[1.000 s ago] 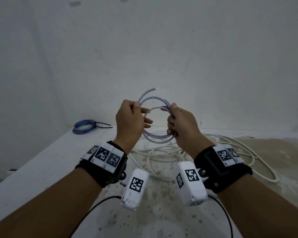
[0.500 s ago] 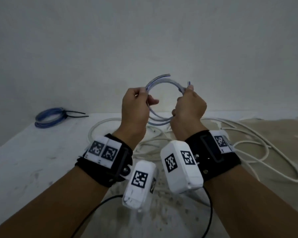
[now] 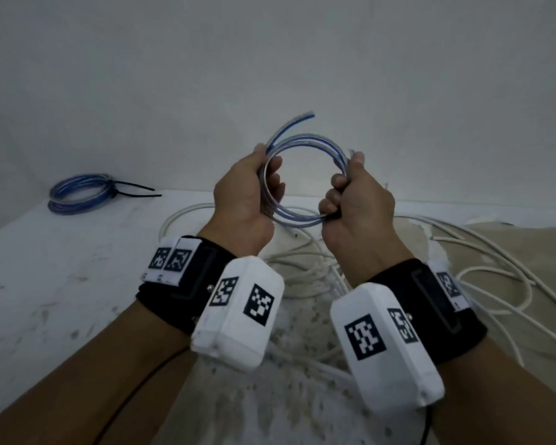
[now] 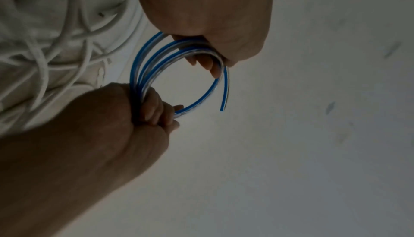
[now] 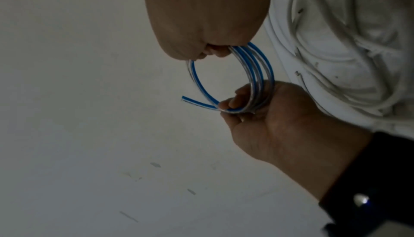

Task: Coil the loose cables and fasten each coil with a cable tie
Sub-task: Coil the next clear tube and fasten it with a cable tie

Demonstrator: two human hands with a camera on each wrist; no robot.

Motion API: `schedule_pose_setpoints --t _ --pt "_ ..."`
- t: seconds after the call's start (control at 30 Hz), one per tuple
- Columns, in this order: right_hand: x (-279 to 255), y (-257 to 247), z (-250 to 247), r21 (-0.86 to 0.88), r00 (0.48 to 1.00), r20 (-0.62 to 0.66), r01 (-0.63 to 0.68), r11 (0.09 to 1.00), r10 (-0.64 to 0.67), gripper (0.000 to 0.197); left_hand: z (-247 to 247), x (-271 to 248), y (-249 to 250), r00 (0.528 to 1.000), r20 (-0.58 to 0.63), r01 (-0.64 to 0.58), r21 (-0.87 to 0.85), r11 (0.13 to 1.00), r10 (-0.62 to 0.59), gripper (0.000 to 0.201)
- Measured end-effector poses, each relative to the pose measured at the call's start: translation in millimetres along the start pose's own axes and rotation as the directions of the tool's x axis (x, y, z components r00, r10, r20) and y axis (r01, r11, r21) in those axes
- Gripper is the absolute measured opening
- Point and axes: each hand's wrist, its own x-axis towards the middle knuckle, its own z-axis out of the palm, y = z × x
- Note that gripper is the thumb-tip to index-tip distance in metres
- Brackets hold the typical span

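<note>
A clear cable with a blue stripe (image 3: pixel 308 138) is wound into a small ring of about three turns, held in the air above the table. My left hand (image 3: pixel 244 194) grips the ring's left side, fingers curled through it. The cable's loose end (image 3: pixel 302 118) sticks up and right past the thumb. My right hand (image 3: pixel 357 200) grips the ring's right side in a fist. The left wrist view shows the ring (image 4: pixel 143 63) between my left hand (image 4: pixel 201 10) and right hand (image 4: pixel 125 113). In the right wrist view the ring (image 5: pixel 266 63) hangs from my right hand (image 5: pixel 201 19) to my left hand (image 5: pixel 275 120).
A blue coil (image 3: pixel 77 194) fastened with a black cable tie (image 3: pixel 132 189) lies at the far left of the white table (image 3: pixel 45 300). Loose white cables (image 3: pixel 495 261) sprawl under and to the right of my hands, partly over a beige patch (image 3: pixel 527 239). A wall stands close behind.
My hands have drawn apart and the ring has opened into a rounder, wider loop. The right hand's grip has slid down the ring's right side. The loose end now points up and right.
</note>
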Motion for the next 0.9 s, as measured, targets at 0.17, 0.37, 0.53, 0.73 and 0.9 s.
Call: schedule_pose_setpoints --t 0.17,0.37,0.53,0.73,0.9 --pt "2.5 -0.5 -1.3 0.063 0.994 -0.095 0.06 0.996 -0.054 0.029 7.1 -6.4 -6.3 0.999 0.02 0.027 -0.083 0.996 -0.026 0.033" --pt "7.2 -7.6 -3.3 0.13 0.986 -0.159 0.079 0.988 -0.058 0.029 11.9 -20.1 -33.4 0.987 0.048 0.162 -0.202 0.966 -0.156 0.045" --pt "2.1 6.1 -2.0 -0.009 0.986 -0.114 0.125 0.992 -0.126 0.032 14.4 -16.4 -33.2 0.999 -0.015 -0.038 -0.057 0.998 0.037 0.031" --pt "-1.2 11.9 -3.0 -0.04 0.997 -0.008 0.079 0.996 -0.079 0.029 3.7 -12.1 -25.2 0.865 0.151 -0.494 0.424 0.759 0.479 0.027" --pt "2.4 2.1 -4.7 -0.14 0.982 0.187 0.019 0.99 0.007 0.034 -9.4 5.2 -2.0 0.815 0.345 -0.578 0.539 0.613 0.466 0.044"
